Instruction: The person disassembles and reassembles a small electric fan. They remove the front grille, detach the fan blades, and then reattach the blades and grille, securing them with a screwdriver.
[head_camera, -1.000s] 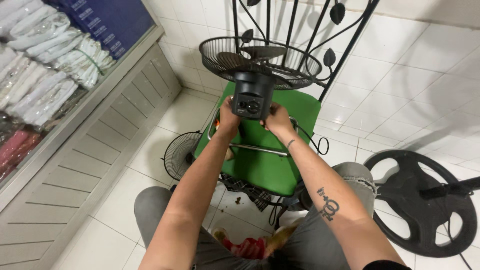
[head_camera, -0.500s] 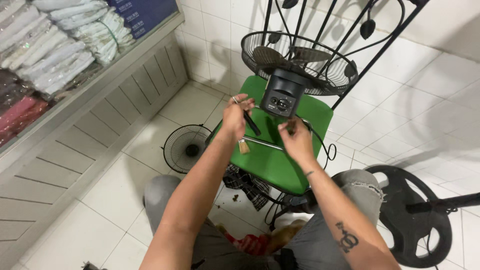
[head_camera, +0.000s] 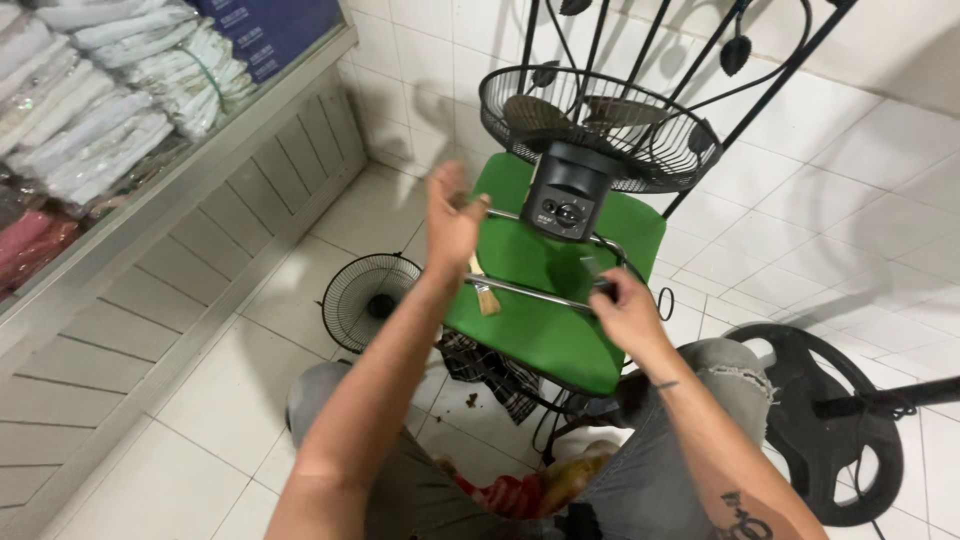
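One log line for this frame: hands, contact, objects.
left hand: raised, open, holds nothing | right hand: on metal bar | fan motor with rear grille on green chair | brush on seat

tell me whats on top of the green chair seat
A black fan motor with its wire cage, a small brush and a chrome bar. Whatever the motor covers is hidden.

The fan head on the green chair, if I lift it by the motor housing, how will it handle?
The fan head would probably feel back-heavy: its dark motor housing looks solid, while the wire guard is mostly air. The guard's thin wires may flex if squeezed. It leans at the edge of the green chair seat, so a push could tip it.
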